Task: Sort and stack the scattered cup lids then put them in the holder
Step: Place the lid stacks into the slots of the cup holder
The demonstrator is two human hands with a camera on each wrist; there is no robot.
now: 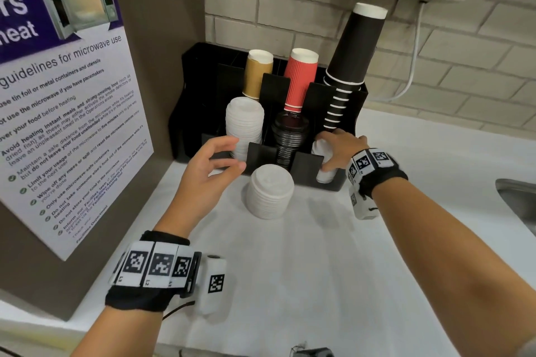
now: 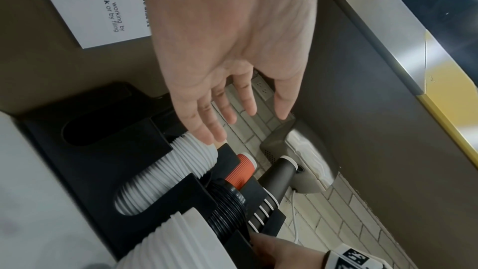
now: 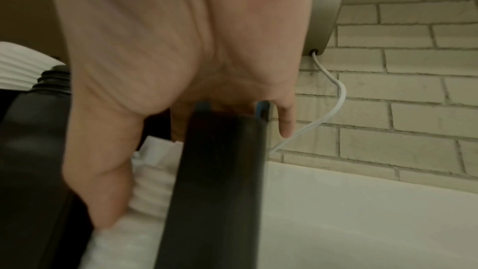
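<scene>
Head view: left hand [image 1: 210,165] hovers spread and empty; right hand [image 1: 339,151] curls its grip round white lids [image 1: 324,171] in the holder [image 1: 307,164].

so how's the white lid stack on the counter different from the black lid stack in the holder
The white lid stack stands free on the counter, outside the holder; the black lid stack sits in the holder's middle front slot. The white one is opaque and looks wider; the black one is dark and glossy. Neither hand touches either. Both are upright, neatly nested stacks.
</scene>
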